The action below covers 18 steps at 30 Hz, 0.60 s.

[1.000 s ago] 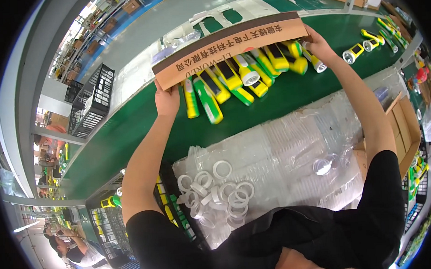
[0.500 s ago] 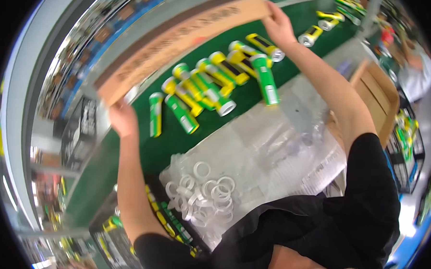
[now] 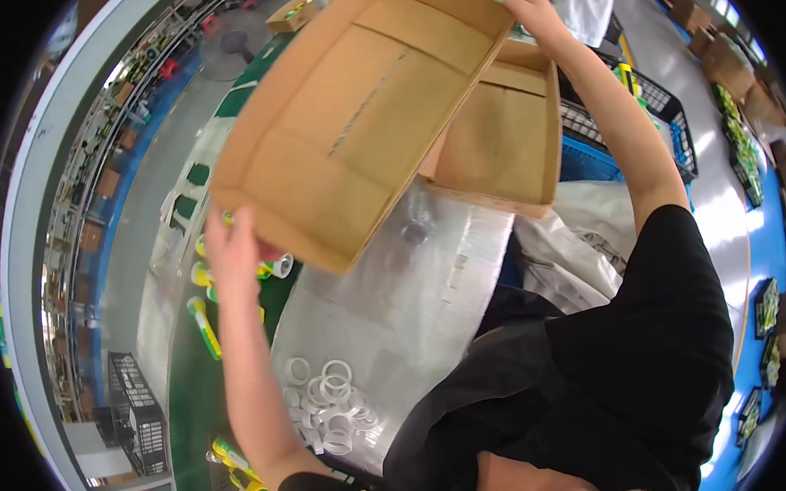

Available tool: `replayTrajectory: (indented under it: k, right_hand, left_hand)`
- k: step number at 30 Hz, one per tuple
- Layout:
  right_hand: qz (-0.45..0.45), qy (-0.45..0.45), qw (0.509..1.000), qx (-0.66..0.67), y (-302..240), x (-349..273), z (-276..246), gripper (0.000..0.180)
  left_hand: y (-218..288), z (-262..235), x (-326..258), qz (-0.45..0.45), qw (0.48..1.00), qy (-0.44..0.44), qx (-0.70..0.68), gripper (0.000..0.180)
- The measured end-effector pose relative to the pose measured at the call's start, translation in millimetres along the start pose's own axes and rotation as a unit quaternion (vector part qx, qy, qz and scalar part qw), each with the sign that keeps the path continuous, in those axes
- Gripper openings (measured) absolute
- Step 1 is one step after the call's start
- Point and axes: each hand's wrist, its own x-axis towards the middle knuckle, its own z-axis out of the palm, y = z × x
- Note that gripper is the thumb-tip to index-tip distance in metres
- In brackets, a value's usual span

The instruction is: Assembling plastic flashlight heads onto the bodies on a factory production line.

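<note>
An open, shallow cardboard box (image 3: 345, 142) is held up over the table, tilted so that its bare inside faces me. My left hand (image 3: 233, 248) grips its near left corner, and my right hand (image 3: 532, 11) grips its far right corner. Something small, red and white, shows by the right fingertips. Partly behind the held box, a second open cardboard box (image 3: 502, 135) sits at the right end of the table. Green-and-yellow tubes (image 3: 205, 328) lie near my left hand, several of them hidden by the hand and the box.
White rings (image 3: 330, 402) are heaped on the plastic-covered worktop (image 3: 387, 307) before me. A black crate (image 3: 135, 415) stands at far left; another black crate (image 3: 673, 123) is behind the second box. A person in white (image 3: 589, 9) stands at the back right.
The box has swung to the right and tipped, so its inside now shows instead of its printed side. Both hands still hold it. My view has turned right, bringing the second box nearer the middle.
</note>
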Motion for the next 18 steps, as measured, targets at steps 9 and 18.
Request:
replayTrajectory:
  k: [9, 18]
  right_hand:
    - [0.495, -0.035, 0.850, 0.178, 61.3, -223.9, -72.0, 0.075]
    - [0.450, -0.059, 0.810, 0.372, 18.9, -249.5, -55.6, 0.076]
  left_hand:
    - [18.6, 201.2, -47.3, -0.166, 0.959, -0.143, -0.182, 0.067]
    - [17.3, 183.9, -70.2, -0.147, 0.986, -0.061, -0.058, 0.052]
